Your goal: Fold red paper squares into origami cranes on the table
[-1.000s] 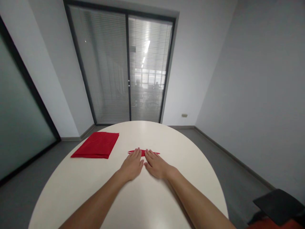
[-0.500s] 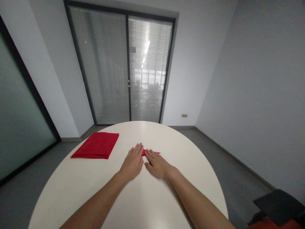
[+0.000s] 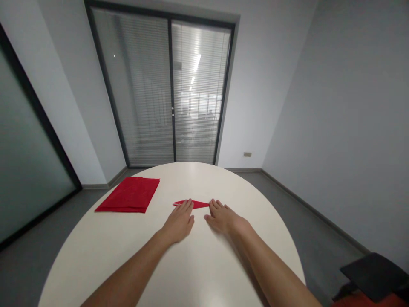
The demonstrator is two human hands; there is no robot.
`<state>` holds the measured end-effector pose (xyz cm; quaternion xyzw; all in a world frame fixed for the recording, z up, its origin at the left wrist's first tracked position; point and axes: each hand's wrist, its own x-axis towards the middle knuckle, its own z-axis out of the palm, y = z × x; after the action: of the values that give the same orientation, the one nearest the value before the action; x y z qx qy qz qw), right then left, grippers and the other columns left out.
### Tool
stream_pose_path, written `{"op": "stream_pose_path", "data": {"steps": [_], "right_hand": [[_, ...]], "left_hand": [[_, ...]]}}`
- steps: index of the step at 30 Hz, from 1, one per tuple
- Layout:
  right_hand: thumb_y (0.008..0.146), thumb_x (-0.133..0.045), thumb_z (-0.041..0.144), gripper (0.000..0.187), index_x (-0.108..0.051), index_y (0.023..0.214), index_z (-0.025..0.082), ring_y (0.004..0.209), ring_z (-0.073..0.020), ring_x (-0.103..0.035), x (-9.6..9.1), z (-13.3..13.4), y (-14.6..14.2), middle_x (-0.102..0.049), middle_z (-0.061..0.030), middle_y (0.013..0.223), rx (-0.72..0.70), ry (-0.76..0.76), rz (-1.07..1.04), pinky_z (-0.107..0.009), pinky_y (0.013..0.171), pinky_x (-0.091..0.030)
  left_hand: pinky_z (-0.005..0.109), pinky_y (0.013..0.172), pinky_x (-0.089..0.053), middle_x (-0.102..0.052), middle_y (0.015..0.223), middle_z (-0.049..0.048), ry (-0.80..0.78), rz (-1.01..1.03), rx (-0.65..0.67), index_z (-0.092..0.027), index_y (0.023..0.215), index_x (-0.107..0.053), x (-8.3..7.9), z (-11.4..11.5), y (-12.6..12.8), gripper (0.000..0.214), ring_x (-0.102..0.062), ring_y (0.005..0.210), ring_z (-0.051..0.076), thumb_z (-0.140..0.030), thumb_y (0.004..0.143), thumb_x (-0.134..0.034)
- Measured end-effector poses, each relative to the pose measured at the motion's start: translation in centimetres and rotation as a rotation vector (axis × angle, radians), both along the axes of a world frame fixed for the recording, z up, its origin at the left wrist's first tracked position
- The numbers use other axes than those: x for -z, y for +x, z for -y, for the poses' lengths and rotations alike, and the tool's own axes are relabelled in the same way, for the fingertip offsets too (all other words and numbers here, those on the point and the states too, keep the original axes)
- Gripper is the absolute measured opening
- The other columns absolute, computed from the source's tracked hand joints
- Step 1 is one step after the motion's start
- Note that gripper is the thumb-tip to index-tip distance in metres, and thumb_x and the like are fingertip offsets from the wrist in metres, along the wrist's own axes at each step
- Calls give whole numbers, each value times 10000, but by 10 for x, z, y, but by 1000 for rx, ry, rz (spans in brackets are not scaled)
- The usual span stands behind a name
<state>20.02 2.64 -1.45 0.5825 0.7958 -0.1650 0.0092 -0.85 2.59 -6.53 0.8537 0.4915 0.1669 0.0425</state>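
Observation:
A narrow folded piece of red paper [image 3: 200, 204] lies flat on the white table, pointed toward the right and split into two tips at its left end. My left hand [image 3: 179, 221] rests on it with fingers stretched out, pressing over its left-middle part. At the right tip is my right hand [image 3: 222, 216], fingers extended and thumb apart, its fingertips on or just beside the point. Neither hand grips anything. The fingers of my left hand hide part of the paper's near edge.
A stack of larger red sheets [image 3: 129, 195] lies on the left of the round white table [image 3: 204, 264]. Beyond the table stands a glass partition with blinds [image 3: 143, 94]. A black chair part [image 3: 377, 273] is at the lower right.
My right hand has slid right along the paper to its tip, uncovering the middle. My left hand has drawn slightly back toward me, showing the split left end.

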Motion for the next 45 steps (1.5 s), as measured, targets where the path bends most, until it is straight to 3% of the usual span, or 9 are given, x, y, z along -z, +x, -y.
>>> {"op": "stream_pose_path", "data": {"steps": [3, 6, 9, 13, 19, 23, 28, 37, 45], "right_hand": [[980, -386, 329, 472, -580, 1345, 103, 1392, -362, -408, -7, -1, 2, -513, -202, 1452, 15, 223, 3, -557, 1133, -286], [925, -422, 170, 402, -660, 1246, 125, 1272, -278, -539, -5, -8, 1, -626, -166, 1331, -115, 376, -143, -419, 1106, -366], [855, -453, 82, 451, -686, 1229, 176, 1232, -229, -565, 1, -15, 2, -646, -98, 1324, -339, 367, -282, -335, 1073, -401], [763, -441, 6, 526, -739, 1133, 230, 1155, -221, -604, 4, -16, 5, -711, -44, 1210, -433, 311, -341, -328, 1026, -428], [771, -481, 47, 553, -704, 1224, 273, 1173, -224, -595, 4, -12, 8, -682, -42, 1260, -411, 280, -394, -343, 1022, -444], [846, -509, 112, 437, -723, 1194, 265, 1160, -224, -599, 3, -11, 8, -678, -62, 1260, -418, 294, -409, -343, 1006, -460], [876, -565, 179, 326, -740, 1146, 231, 1182, -234, -589, 5, -12, 8, -673, -79, 1269, -388, 315, -429, -358, 1032, -448], [928, -529, 209, 264, -736, 1092, 212, 1112, -221, -616, 9, -16, 8, -714, -72, 1164, -379, 326, -449, -344, 1004, -445], [957, -491, 197, 204, -691, 949, 158, 924, -195, -610, 12, -16, 0, -704, -73, 955, -325, 378, -442, -304, 875, -446]], "left_hand": [[479, 1191, -281, -387, 1556, 170, -8, 27, -7, -93, 1430, -446, -3, 1, 0, 503, -338, 1458, 268, -257, 960, -375], [472, 1176, -313, -460, 1510, 171, -16, 96, 16, -102, 1380, -496, -8, 2, -2, 464, -407, 1416, 278, -230, 941, -417], [438, 1123, -388, -568, 1407, 148, -38, 188, 77, -146, 1338, -514, -15, 3, -7, 442, -523, 1308, 263, -183, 900, -469], [377, 1048, -457, -632, 1276, 91, -83, 265, 166, -198, 1251, -540, -21, 5, -14, 438, -591, 1175, 223, -94, 829, -494], [362, 1068, -432, -602, 1222, 73, 26, 273, 238, -211, 1009, -655, -29, 8, -13, 305, -557, 1158, 210, -46, 828, -473], [388, 1002, -461, -646, 1141, 62, 83, 168, 201, -234, 1100, -693, -31, 6, -12, 377, -575, 1092, 221, -50, 867, -460], [395, 1020, -443, -684, 1192, 51, 90, 137, 186, -247, 1181, -687, -27, 3, -13, 400, -600, 1107, 220, -71, 888, -478], [378, 976, -454, -728, 1117, 37, 90, 155, 144, -235, 1073, -698, -27, 4, -13, 219, -642, 1055, 225, -212, 927, -537], [362, 872, -467, -724, 954, 48, 84, 161, 52, -207, 935, -680, -28, 4, -6, 170, -643, 926, 225, -237, 948, -513]]}}
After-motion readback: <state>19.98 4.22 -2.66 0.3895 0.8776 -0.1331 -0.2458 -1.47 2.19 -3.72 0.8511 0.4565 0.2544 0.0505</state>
